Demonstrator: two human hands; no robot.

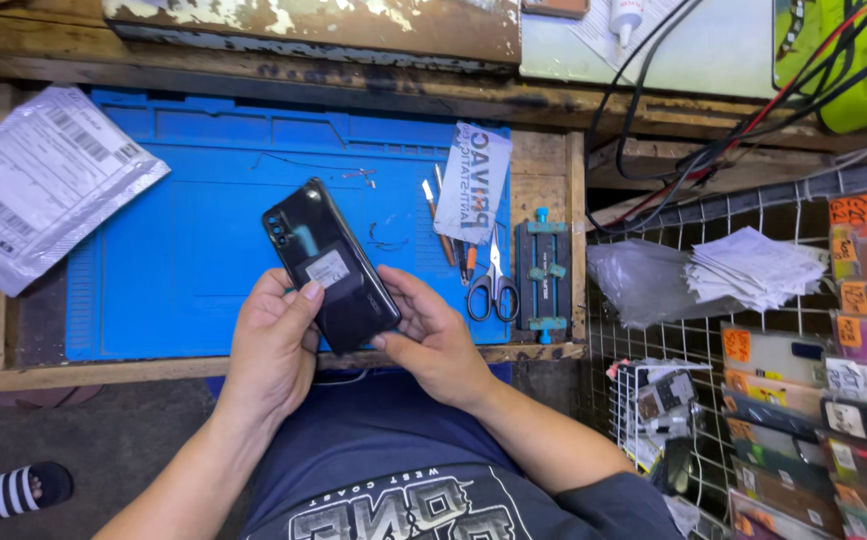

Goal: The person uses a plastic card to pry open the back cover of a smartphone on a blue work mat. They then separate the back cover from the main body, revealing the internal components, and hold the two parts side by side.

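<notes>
Glossy black phone, back up, white sticker; left hand, right hand grips pinching edges

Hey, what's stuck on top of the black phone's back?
A small pale sticker sits on the black phone, with the left hand thumb just below it. The right hand covers the lower corner.

Glossy black phone, blue mat, black-and-white striped sandal.

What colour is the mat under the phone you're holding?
Blue: the work mat behind the black phone, clearest in the head view.
</notes>
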